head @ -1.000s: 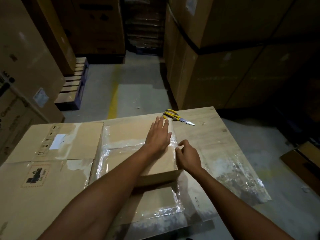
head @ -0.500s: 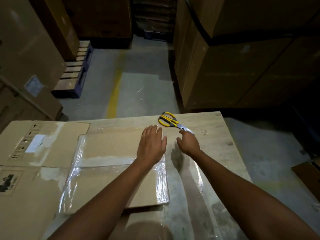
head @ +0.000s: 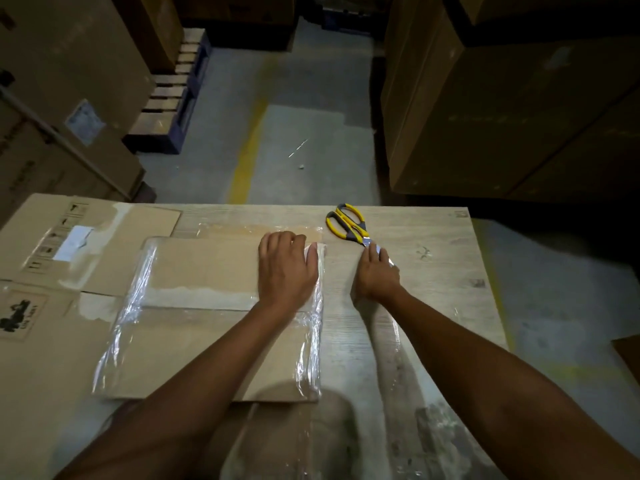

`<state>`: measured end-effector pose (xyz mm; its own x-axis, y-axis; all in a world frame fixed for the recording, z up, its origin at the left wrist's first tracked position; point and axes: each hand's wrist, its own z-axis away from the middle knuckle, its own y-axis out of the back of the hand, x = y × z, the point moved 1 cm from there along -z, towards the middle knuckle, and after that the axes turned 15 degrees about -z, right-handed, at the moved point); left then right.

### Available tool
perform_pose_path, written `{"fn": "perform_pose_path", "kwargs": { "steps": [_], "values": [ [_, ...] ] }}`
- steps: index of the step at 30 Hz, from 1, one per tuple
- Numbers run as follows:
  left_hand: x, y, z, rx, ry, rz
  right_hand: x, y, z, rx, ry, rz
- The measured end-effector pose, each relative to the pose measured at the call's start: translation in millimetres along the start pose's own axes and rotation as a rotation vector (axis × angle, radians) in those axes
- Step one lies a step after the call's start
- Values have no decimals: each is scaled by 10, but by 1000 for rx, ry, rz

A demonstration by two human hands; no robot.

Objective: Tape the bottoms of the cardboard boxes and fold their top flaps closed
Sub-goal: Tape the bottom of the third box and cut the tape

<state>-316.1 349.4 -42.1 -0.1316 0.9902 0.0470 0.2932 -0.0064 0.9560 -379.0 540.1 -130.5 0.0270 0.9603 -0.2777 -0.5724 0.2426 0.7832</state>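
While the left hand (head: 287, 271) lies flat with straight fingers on the flattened cardboard box (head: 207, 271), we see its fingertips reaching the box's far right corner, palm down on the board and holding nothing. That box rests in the middle of the wooden desk (head: 433, 271), and shiny clear tape (head: 313, 337) runs along its right edge and again down its left edge. We find the right hand (head: 375, 277) just beside the box on the bare desk, its fingers stretched forward and laid over the blades of the yellow-handled scissors (head: 346, 223); we cannot tell whether it presses them, but no finger curls round them. Their handles point away from us, towards the far edge of the desk. To the left, a larger flattened carton (head: 41, 341) with a white label (head: 74, 242) lies partly under the taped box. Beyond the desk we make out a concrete floor with a yellow line (head: 247, 157), a pallet (head: 173, 109) at the left, and tall stacked cartons (head: 502, 116) in dim light at the right.
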Motion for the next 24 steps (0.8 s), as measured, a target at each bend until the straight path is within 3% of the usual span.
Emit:
{"fn": "perform_pose_path", "kwargs": {
  "steps": [9, 12, 16, 24],
  "values": [
    [0, 120, 13, 5, -34, 150, -106, -759, 1110, 84, -75, 20],
    [31, 288, 107, 53, -90, 38, -140, -1005, 1359, 137, -93, 3],
    [93, 496, 305, -73, -197, -121, -160, -1134, 1643, 189, -60, -22],
    [-156, 561, 974, -151, -340, -43, -332, -1512, 2213, 101, -41, -115]
  ]
}}
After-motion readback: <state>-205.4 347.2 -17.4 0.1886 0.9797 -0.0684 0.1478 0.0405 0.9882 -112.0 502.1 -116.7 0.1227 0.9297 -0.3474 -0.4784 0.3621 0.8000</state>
